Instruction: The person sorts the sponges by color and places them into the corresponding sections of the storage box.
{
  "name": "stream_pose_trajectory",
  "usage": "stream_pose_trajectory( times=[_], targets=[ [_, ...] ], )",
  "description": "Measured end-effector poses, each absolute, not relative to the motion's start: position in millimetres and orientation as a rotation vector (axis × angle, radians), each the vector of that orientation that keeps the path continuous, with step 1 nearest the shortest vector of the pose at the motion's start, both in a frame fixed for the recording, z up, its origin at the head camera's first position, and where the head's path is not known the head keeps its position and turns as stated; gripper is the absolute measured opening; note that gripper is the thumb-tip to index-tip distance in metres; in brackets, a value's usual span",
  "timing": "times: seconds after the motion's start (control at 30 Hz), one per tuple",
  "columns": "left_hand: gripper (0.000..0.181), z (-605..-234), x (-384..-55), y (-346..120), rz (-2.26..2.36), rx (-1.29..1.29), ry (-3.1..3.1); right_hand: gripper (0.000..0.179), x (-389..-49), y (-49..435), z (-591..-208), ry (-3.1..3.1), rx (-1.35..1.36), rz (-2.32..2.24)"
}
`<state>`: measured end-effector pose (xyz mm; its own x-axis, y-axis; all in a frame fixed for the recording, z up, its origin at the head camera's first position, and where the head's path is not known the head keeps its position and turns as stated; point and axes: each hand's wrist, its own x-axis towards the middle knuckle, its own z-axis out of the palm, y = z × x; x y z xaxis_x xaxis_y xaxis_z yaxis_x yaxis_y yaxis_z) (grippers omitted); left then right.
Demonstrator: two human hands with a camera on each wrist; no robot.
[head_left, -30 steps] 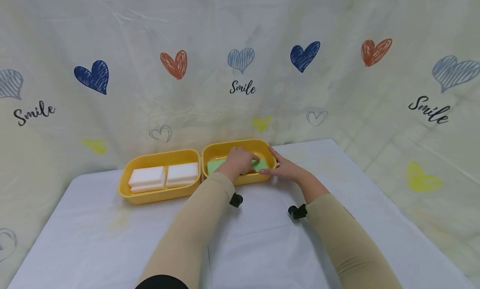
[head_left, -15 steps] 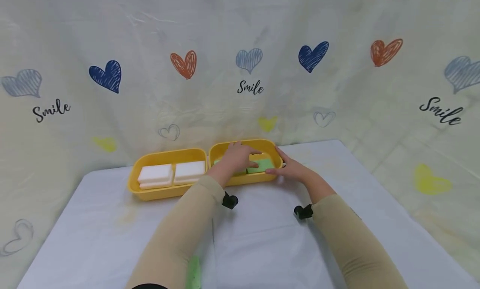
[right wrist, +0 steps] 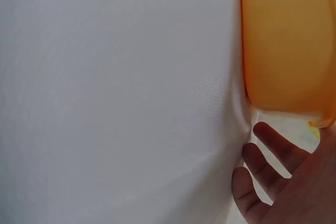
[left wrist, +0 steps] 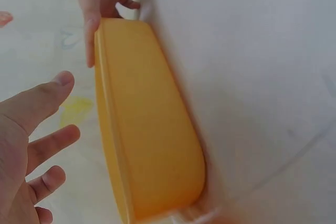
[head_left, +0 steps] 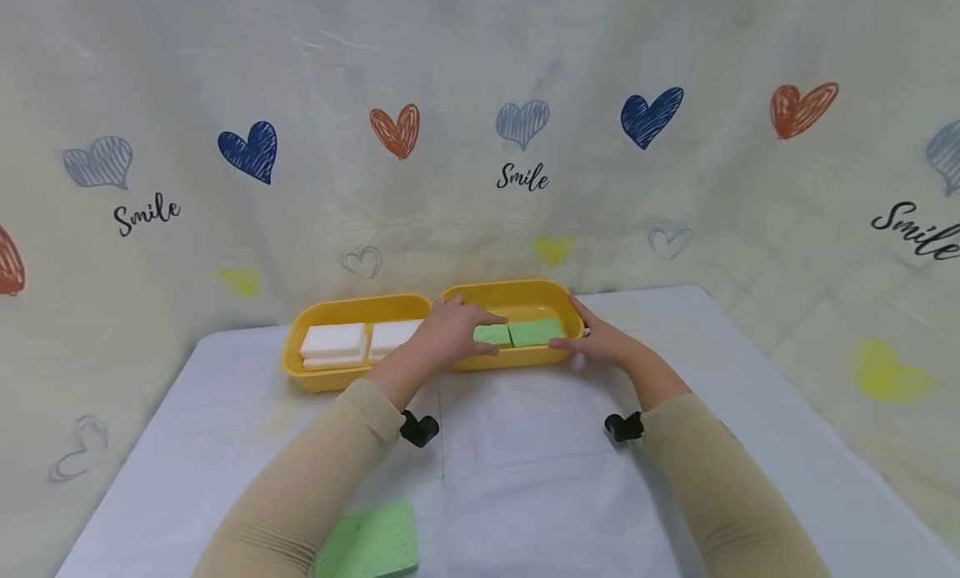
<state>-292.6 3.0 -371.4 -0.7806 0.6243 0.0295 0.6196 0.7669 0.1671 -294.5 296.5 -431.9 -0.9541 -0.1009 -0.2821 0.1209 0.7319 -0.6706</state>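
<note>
In the head view, a yellow tray stands at the back of the table. Two green sponge-like blocks show side by side in it. My left hand is over its left end, fingers spread and relaxed, holding nothing. The left wrist view shows that hand beside the tray's rim, apart from it. My right hand holds the right end, with thumb and forefinger astride the corner. Its other fingers hang loosely outside the tray in the right wrist view.
A second yellow tray stands directly to the left, with stacked white blocks in it. A flat green piece lies on the white tablecloth near the front, partly behind my left forearm. A printed curtain hangs behind.
My left hand has lifted off the green blocks and moved left, uncovering them. The right hand stays at the tray's end. The head view has shifted, and the green piece at front now shows.
</note>
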Motion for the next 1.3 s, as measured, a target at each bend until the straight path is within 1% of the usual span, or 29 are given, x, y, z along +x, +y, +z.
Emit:
stream_pose_trajectory(
  times=[0.37, 0.53, 0.8, 1.07, 1.3],
  targets=[
    [0.049, -381, -255, -51, 0.319, 1.081, 2.887, 0.113, -291, 304, -435, 2.647, -0.003, -1.029],
    [0.050, -384, -235, -80, 0.367, 1.029, 2.858, 0.116, -290, 305, -432, 2.647, -0.005, -1.036],
    [0.048, -391, -198, -127, 0.429, 0.994, 2.808, 0.112, -291, 301, -431, 2.647, 0.003, -1.035],
    [0.047, -401, -166, -153, 0.370, 1.107, 2.706, 0.113, -293, 299, -429, 2.644, 0.001, -1.022],
    [0.051, -410, -142, -163, 0.371, 1.200, 2.592, 0.111, -295, 297, -428, 2.636, 0.001, -1.011]
  ],
)
